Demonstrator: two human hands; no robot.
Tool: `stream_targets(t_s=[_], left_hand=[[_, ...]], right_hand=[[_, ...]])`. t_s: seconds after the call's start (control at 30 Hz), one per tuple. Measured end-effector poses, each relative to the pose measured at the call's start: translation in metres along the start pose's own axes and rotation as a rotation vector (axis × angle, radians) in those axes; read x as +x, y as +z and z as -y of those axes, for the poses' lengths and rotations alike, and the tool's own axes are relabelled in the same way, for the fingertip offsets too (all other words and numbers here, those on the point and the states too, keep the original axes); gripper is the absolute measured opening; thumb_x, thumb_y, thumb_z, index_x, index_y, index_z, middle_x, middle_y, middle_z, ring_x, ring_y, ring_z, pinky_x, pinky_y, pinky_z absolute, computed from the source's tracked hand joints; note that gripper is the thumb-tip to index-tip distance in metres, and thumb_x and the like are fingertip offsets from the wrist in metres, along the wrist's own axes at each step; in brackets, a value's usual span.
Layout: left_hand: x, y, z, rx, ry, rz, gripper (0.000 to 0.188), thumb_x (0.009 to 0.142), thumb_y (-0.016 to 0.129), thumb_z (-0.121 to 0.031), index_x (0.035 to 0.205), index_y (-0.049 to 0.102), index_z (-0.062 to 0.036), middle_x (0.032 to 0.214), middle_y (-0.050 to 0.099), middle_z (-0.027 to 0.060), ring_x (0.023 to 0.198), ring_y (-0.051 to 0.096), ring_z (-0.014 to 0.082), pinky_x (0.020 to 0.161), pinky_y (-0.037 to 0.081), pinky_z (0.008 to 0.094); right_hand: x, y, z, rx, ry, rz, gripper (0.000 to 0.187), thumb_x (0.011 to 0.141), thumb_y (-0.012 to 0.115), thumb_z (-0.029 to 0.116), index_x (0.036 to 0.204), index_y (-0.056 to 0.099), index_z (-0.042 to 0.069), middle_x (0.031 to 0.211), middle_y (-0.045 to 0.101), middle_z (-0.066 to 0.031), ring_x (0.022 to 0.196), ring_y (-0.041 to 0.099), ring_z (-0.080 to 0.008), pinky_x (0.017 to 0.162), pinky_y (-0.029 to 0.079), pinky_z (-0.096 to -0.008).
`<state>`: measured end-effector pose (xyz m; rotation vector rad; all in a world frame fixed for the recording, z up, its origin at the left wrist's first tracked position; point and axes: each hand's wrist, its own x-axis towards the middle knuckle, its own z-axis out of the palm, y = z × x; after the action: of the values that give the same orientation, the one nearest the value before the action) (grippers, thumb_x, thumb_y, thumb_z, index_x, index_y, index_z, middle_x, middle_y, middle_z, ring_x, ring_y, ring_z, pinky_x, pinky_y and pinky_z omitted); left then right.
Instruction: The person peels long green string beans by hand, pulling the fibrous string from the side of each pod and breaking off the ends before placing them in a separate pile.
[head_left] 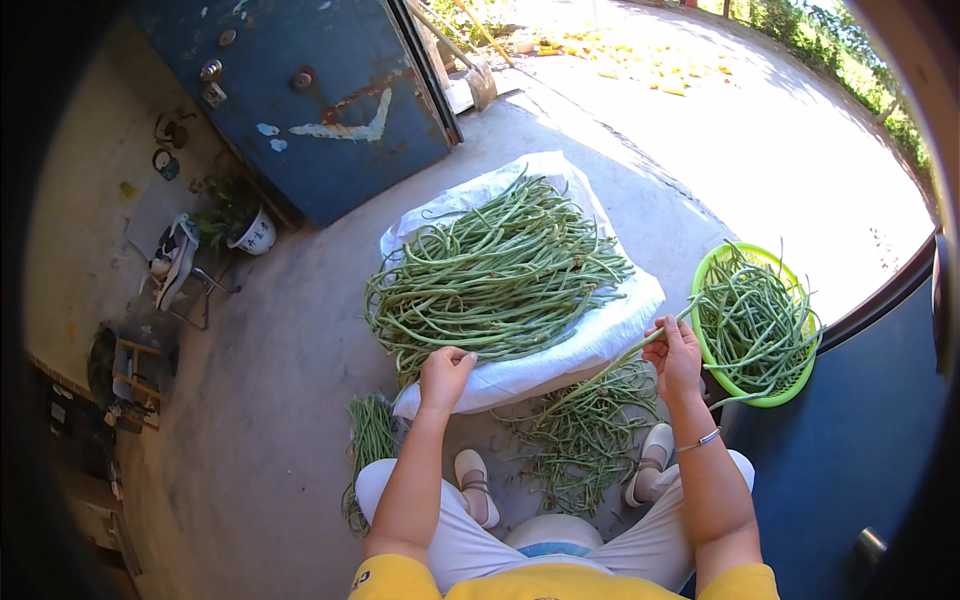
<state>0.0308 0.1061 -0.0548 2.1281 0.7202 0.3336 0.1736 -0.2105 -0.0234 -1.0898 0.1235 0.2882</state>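
A large heap of long green beans (500, 270) lies on a white woven sheet (625, 318) in front of me. My left hand (447, 378) is closed at the heap's near edge, fingertips pinched together over the sheet; whatever is between them is too small to make out. Further right, past the sheet's corner, my right hand (677, 358) grips a single long bean (628, 352), which slants from lower left to upper right through the fingers. Just beyond that hand stands a bright green plastic basket (703, 345) filled with beans.
Loose beans (590, 440) are scattered on the floor between my feet, and a bundle of beans (372, 440) lies by my left leg. A blue metal door (310, 100) stands at the far left, near a potted plant (253, 235). Another blue panel (840, 470) is at my right.
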Motion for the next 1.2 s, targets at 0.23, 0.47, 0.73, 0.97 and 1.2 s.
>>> stream_targets(t_s=[0.23,0.47,0.73,0.97,1.2], left_hand=[[0.017,0.004,0.007,-0.565,-0.503,0.005,0.036,0.084,0.054,-0.036,0.065,0.054,-0.0048,0.051,0.052,0.0020,0.034,0.036,0.0062,0.031,0.025,0.0208],[-0.005,-0.014,-0.034,-0.790,-0.206,-0.181,0.027,0.087,0.051,-0.025,0.077,0.058,-0.0013,0.057,0.054,0.0036,0.037,0.039,0.0063,0.032,0.026,0.0198],[-0.027,-0.029,-0.072,-1.287,-0.324,-0.053,0.019,0.086,0.055,-0.022,0.086,0.060,-0.0036,0.070,0.061,0.0057,0.058,0.058,0.0107,0.045,0.046,0.0211],[-0.047,-0.005,-0.081,-1.290,-0.372,0.092,0.012,0.084,0.057,-0.018,0.083,0.059,-0.0065,0.074,0.062,0.0056,0.059,0.059,0.0115,0.047,0.048,0.0212],[-0.082,-0.007,-0.087,-1.171,-0.403,0.273,0.006,0.083,0.054,-0.011,0.085,0.058,-0.0062,0.074,0.062,0.0094,0.058,0.058,0.0140,0.049,0.047,0.0230]], right_hand=[[-0.001,0.003,-0.001,-0.101,-0.057,0.016,0.022,0.089,0.051,0.025,0.084,0.054,0.004,0.070,0.061,-0.0059,0.053,0.056,-0.0084,0.047,0.046,-0.0190],[-0.008,0.017,-0.005,-0.116,0.009,0.096,0.023,0.090,0.050,0.025,0.084,0.055,0.004,0.071,0.062,-0.0059,0.056,0.057,-0.0082,0.050,0.045,-0.0188],[-0.033,0.043,-0.042,0.175,0.276,0.172,0.011,0.089,0.044,0.014,0.082,0.048,0.006,0.068,0.058,-0.0075,0.052,0.055,-0.0139,0.047,0.046,-0.0264],[-0.037,0.061,-0.040,0.162,0.637,0.304,0.026,0.089,0.049,0.020,0.107,0.051,0.001,0.080,0.062,-0.0082,0.042,0.041,-0.0072,0.037,0.031,-0.0195],[-0.029,0.064,-0.041,0.206,0.632,0.385,0.032,0.092,0.044,0.024,0.111,0.051,0.000,0.086,0.062,-0.0062,0.047,0.040,-0.0056,0.039,0.031,-0.0193]])
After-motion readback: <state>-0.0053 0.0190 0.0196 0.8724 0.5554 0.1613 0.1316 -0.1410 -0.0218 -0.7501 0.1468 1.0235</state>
